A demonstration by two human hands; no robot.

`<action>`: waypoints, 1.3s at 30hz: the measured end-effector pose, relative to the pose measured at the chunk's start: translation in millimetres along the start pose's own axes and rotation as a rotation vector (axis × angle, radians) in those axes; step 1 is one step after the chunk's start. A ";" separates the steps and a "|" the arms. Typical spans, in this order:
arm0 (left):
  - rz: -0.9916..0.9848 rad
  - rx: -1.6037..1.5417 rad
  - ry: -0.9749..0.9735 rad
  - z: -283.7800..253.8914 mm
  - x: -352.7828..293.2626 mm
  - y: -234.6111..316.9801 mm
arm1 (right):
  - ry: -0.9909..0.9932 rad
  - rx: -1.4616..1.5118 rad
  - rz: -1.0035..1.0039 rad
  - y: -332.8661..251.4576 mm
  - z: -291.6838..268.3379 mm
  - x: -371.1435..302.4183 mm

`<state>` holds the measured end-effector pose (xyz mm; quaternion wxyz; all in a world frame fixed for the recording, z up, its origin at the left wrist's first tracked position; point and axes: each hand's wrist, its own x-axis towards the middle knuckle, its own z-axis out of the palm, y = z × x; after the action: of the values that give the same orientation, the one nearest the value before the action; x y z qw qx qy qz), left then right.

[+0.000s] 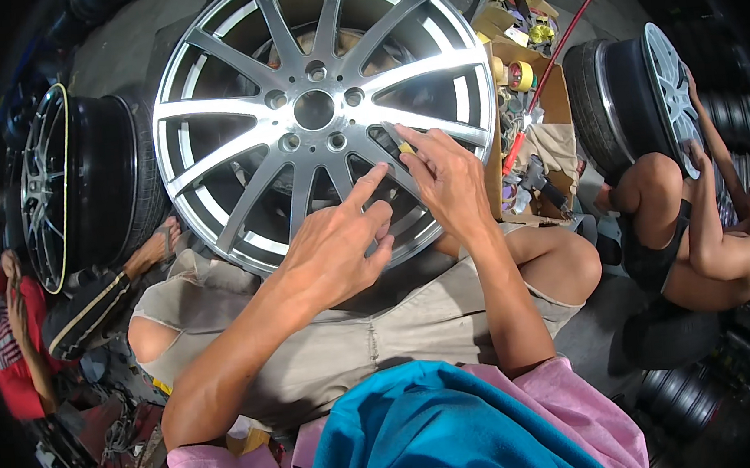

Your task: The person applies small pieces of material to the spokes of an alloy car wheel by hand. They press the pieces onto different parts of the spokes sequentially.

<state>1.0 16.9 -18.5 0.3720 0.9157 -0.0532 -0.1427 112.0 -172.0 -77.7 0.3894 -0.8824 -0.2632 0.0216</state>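
A large silver multi-spoke car wheel rim (312, 141) lies in front of me, its polished face turned up. My right hand (446, 172) pinches a small, thin, grey blade-like tool with a yellow part (405, 147). The tool's tip is close to a spoke, right of the hub; whether it touches cannot be told. My left hand (332, 247) is over the near spokes, its index finger stretched toward the right hand. Its other fingers are partly curled and the thumb stands apart, with nothing seen in it. Some lower spokes are hidden behind my hands.
Right of the rim stands a cardboard box (561, 90) of tape rolls and tools, with a red hose (563, 38) crossing it. Co-workers sit on both sides, by another wheel on the left (98, 184) and one on the right (622, 99). My knees flank the rim's near edge.
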 end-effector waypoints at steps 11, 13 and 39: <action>0.044 0.003 0.013 3.3 -3.9 -2.5 | -0.044 0.002 -0.070 -4.9 4.7 8.9; 0.037 0.003 0.005 2.9 -4.2 -1.8 | -0.057 -0.001 -0.072 -2.2 5.6 10.5; 0.092 0.025 0.183 -2.2 0.5 -1.3 | -0.100 0.545 0.135 3.7 -50.8 11.7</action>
<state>2.1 19.2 -18.0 0.3700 0.9261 -0.0626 -0.0403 136.0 -202.8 -42.9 0.5967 -0.7584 -0.2070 0.1609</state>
